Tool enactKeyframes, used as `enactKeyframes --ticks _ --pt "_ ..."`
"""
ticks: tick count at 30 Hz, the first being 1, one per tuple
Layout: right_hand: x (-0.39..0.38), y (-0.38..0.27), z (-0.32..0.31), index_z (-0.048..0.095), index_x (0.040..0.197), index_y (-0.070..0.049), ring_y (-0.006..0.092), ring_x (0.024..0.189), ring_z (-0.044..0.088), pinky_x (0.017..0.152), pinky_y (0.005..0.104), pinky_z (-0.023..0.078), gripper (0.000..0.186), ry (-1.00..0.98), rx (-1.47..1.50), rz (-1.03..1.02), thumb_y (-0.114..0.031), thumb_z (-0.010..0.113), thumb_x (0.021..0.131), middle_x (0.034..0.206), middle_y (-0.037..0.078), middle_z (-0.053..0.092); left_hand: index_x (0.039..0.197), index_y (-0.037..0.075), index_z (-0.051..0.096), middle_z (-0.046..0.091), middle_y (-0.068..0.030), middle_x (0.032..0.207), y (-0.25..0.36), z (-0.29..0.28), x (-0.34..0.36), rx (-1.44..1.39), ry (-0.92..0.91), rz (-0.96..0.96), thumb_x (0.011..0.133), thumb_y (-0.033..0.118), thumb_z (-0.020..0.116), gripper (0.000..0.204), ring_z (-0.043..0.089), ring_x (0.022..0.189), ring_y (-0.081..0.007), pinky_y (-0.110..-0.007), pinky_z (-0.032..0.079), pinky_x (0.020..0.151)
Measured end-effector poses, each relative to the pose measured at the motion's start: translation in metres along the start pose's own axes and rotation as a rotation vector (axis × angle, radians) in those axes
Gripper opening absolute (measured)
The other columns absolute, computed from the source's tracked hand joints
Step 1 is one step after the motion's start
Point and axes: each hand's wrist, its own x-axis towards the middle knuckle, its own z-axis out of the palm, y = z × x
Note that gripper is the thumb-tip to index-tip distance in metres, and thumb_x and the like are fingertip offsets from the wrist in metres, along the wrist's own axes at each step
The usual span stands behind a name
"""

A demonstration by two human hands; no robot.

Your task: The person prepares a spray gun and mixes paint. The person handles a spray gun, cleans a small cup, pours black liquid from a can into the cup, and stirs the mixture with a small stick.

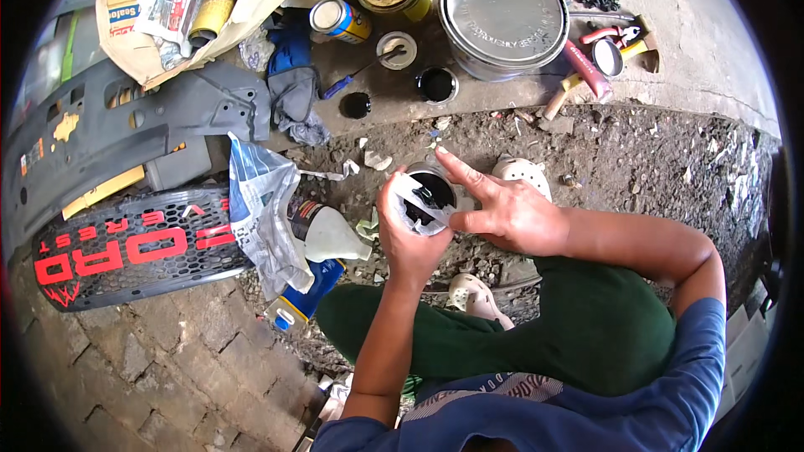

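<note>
A small cup of black liquid sits in my left hand, whose fingers wrap round its left side and underside. Crumpled clear plastic film hangs over the cup's mouth, smeared with black. From the right comes my right hand, its index finger stretched out past the far rim. Its thumb lies at the near right rim, against the film's edge, and thumb and index are spread apart. The other fingers curl under and are partly hidden.
On the concrete ledge stand a large lidded can, a small can, a black-filled cup, a screwdriver and a hammer. A car grille and a plastic bottle lie left. Clogs are on my feet.
</note>
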Motion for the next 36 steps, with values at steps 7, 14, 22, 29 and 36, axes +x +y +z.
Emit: enactKeyframes --ticks 7,14,22,29,36 --pt "0.022 -0.019 -0.002 0.064 0.111 -0.013 0.0451 0.128 0.061 0.085 0.0454 0.063 0.031 -0.101 -0.018 -0.017 0.0 0.064 0.084 0.167 0.036 0.01 0.151 0.002 0.029 0.046 -0.021 0.15 -0.013 -0.01 -0.011 -0.059 0.102 -0.035 0.067 0.004 0.091 0.105 0.054 0.132 -0.0338 -0.045 0.048 0.111" --pt "0.03 -0.024 0.002 0.067 0.112 -0.017 0.0439 0.124 0.065 0.078 0.0443 0.063 0.034 -0.085 -0.019 0.016 -0.001 0.067 0.082 0.167 0.036 0.014 0.148 0.001 0.038 0.052 -0.0216 0.146 -0.014 -0.013 -0.014 0.069 0.154 -0.017 0.066 0.009 0.093 0.099 0.058 0.129 -0.0379 -0.047 0.049 0.108" --pt "0.032 -0.026 0.009 0.072 0.108 -0.019 0.0386 0.113 0.07 0.073 0.0402 0.062 0.037 -0.029 -0.005 0.041 -0.002 0.077 0.076 0.165 0.034 0.025 0.153 0.003 0.031 0.049 -0.0194 0.149 -0.009 -0.02 -0.012 0.122 0.099 -0.016 0.067 0.003 0.091 0.105 0.054 0.133 -0.032 -0.043 0.045 0.113" --pt "0.029 -0.025 0.017 0.074 0.105 -0.017 0.0434 0.132 0.059 0.087 0.0424 0.061 0.024 0.049 0.162 0.04 -0.008 0.078 0.083 0.165 0.033 0.025 0.153 0.003 0.027 0.044 -0.0169 0.152 -0.016 -0.014 -0.023 -0.238 0.178 -0.169 0.07 0.008 0.093 0.107 0.05 0.135 -0.0303 -0.043 0.044 0.113" --pt "0.032 -0.025 0.03 0.07 0.101 -0.015 0.0458 0.129 0.06 0.087 0.0445 0.062 0.019 0.114 0.153 -0.007 -0.009 0.07 0.083 0.166 0.031 0.025 0.154 0.005 0.025 0.042 -0.0201 0.153 -0.008 -0.025 -0.019 -0.084 0.181 -0.19 0.077 0.002 0.086 0.098 0.046 0.139 -0.0341 -0.048 0.039 0.119"
